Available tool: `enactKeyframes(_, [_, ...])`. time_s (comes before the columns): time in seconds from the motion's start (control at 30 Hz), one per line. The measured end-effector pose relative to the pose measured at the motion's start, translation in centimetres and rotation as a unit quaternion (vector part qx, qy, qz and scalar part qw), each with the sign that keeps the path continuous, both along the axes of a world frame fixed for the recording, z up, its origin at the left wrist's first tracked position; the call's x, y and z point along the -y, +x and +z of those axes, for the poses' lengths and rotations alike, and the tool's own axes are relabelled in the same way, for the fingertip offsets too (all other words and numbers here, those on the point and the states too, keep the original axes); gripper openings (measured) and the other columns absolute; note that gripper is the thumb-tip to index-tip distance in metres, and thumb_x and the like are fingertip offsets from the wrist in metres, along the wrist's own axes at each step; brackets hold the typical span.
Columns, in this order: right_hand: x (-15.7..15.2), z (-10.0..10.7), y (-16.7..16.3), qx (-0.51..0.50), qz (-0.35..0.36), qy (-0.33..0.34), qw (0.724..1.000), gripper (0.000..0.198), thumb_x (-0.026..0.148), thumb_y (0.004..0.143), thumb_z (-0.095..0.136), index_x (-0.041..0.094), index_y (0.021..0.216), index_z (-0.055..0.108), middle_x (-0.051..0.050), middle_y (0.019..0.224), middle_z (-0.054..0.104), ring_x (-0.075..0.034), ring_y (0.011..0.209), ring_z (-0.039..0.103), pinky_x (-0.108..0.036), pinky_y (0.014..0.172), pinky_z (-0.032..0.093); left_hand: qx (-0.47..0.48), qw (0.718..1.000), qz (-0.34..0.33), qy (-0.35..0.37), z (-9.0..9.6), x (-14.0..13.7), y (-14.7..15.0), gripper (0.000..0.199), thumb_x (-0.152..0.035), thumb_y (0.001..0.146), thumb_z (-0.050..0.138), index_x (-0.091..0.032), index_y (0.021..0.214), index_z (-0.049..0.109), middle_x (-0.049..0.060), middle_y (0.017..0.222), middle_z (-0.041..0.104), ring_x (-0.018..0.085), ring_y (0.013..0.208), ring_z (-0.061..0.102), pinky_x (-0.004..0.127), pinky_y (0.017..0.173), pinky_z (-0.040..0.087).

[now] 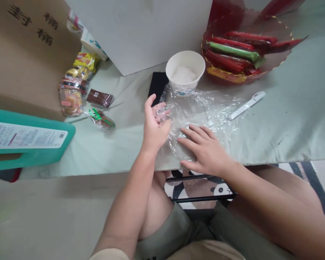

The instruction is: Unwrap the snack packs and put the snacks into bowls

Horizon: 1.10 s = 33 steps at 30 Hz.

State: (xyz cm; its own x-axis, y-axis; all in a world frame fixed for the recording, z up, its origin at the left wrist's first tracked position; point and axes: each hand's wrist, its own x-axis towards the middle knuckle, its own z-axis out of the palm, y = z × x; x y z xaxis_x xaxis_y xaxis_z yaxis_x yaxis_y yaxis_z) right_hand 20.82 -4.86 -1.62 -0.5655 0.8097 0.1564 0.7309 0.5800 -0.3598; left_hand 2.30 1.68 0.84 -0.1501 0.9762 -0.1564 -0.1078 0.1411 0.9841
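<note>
Clear plastic film (197,108) lies crumpled over the pale green tablecloth in front of me. At its left edge is my left hand (157,124), turned on its side, with fingers apart and loosely bent against the film. My right hand (203,148) rests flat on the film's near part, palm down and fingers spread. Behind the film stands a white paper cup (185,72) with something whitish inside. A black phone (157,86) lies left of the cup, partly hidden by it. To the right is a white slim cutter (247,105), its tip at the film.
A clear gold-rimmed bowl (224,77) of red and green packets stands at the back right. A white box (151,32) stands behind the cup. Wrapped snacks (99,97) lie to the left, beside a cardboard box (24,61) and a teal plastic case (43,153).
</note>
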Motion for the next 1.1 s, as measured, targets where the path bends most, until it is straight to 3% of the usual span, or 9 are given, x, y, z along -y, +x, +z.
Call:
enactKeyframes(0.17, [1.7, 0.8, -0.3, 0.032, 0.011, -0.027, 0.999, 0.076, 0.063, 0.082, 0.070, 0.018, 0.142, 0.057, -0.020, 0.160, 0.046, -0.045, 0.151, 0.037, -0.066, 0.117, 0.032, -0.025, 0.999, 0.041, 0.010, 0.2, 0.3, -1.1, 0.076, -0.010, 0.079, 0.069, -0.042, 0.144, 0.047, 0.005, 0.142, 0.059, 0.023, 0.124, 0.066, 0.025, 0.088, 0.057])
enactKeyframes(0.4, [3.7, 1.0, -0.2, 0.031, 0.106, -0.045, 0.993, 0.080, 0.036, 0.070, 0.085, 0.027, 0.145, 0.057, -0.014, 0.163, 0.045, -0.045, 0.150, 0.039, -0.067, 0.117, 0.035, -0.037, 0.994, 0.099, 0.015, 0.5, 0.3, -2.6, 0.071, -0.012, 0.080, 0.068, -0.043, 0.141, 0.051, 0.005, 0.143, 0.056, 0.025, 0.121, 0.067, 0.029, 0.083, 0.060])
enactKeyframes(0.47, [3.8, 0.7, -0.1, 0.029, 0.110, -0.026, 0.993, 0.075, 0.024, 0.073, 0.080, 0.028, 0.144, 0.058, -0.014, 0.162, 0.047, -0.044, 0.149, 0.042, -0.066, 0.116, 0.037, -0.036, 0.995, 0.094, 0.021, 0.1, 0.2, -3.3, 0.070, -0.013, 0.079, 0.069, -0.043, 0.140, 0.053, 0.005, 0.142, 0.057, 0.026, 0.121, 0.067, 0.030, 0.082, 0.060])
enactKeyframes(0.57, [3.2, 0.3, 0.7, -0.024, 0.131, -0.025, 0.991, 0.050, 0.016, 0.084, 0.065, 0.027, 0.133, 0.065, -0.010, 0.152, 0.059, -0.038, 0.145, 0.050, -0.063, 0.115, 0.040, -0.042, 0.995, 0.078, 0.049, -1.0, -0.2, -4.8, 0.064, -0.017, 0.077, 0.069, -0.040, 0.135, 0.056, 0.004, 0.143, 0.056, 0.027, 0.120, 0.067, 0.030, 0.081, 0.060])
enactKeyframes(0.63, [2.4, 0.6, 1.6, -0.107, 0.154, -0.046, 0.981, 0.034, 0.017, 0.091, 0.055, 0.025, 0.121, 0.068, -0.009, 0.140, 0.069, -0.031, 0.138, 0.058, -0.055, 0.113, 0.046, -0.041, 0.995, 0.053, 0.079, -1.6, -0.5, -5.8, 0.053, -0.022, 0.077, 0.068, -0.034, 0.128, 0.061, 0.005, 0.142, 0.058, 0.027, 0.120, 0.067, 0.031, 0.082, 0.060])
enactKeyframes(0.73, [0.9, 2.2, 3.4, -0.218, 0.135, -0.063, 0.965, 0.027, 0.016, 0.094, 0.051, 0.023, 0.113, 0.068, -0.009, 0.127, 0.074, -0.021, 0.128, 0.066, -0.038, 0.106, 0.054, -0.029, 0.992, -0.017, 0.125, -1.7, -0.6, -6.7, 0.034, -0.032, 0.083, 0.062, -0.026, 0.116, 0.068, 0.008, 0.132, 0.065, 0.027, 0.124, 0.064, 0.034, 0.090, 0.058])
enactKeyframes(0.93, [-1.0, 5.7, 7.2, -0.240, 0.149, -0.115, 0.952, 0.023, 0.015, 0.096, 0.053, 0.028, 0.103, 0.071, -0.002, 0.109, 0.080, -0.011, 0.103, 0.076, -0.017, 0.091, 0.058, -0.079, 0.969, -0.162, 0.171, -0.6, 0.4, -6.2, 0.033, -0.051, 0.085, 0.066, -0.023, 0.100, 0.075, 0.009, 0.125, 0.070, 0.028, 0.123, 0.063, 0.039, 0.097, 0.054])
enactKeyframes(1.0, [-0.6, 5.8, 8.1, -0.260, 0.114, -0.136, 0.949, 0.023, 0.017, 0.097, 0.056, 0.031, 0.101, 0.074, 0.001, 0.102, 0.082, -0.011, 0.099, 0.078, -0.016, 0.087, 0.060, -0.072, 0.963, -0.198, 0.167, -0.3, 0.9, -6.1, 0.041, -0.060, 0.085, 0.065, -0.023, 0.098, 0.075, 0.010, 0.120, 0.072, 0.027, 0.118, 0.065, 0.039, 0.096, 0.054])
enactKeyframes(1.1, [0.4, 5.3, 8.8, -0.297, -0.024, -0.177, 0.938, 0.022, 0.023, 0.097, 0.061, 0.035, 0.097, 0.080, 0.002, 0.096, 0.082, -0.012, 0.088, 0.078, -0.018, 0.075, 0.060, -0.033, 0.954, -0.257, 0.153, 0.2, 1.8, -6.0, 0.059, -0.076, 0.081, 0.063, -0.022, 0.103, 0.075, 0.011, 0.116, 0.074, 0.027, 0.114, 0.067, 0.039, 0.099, 0.052])
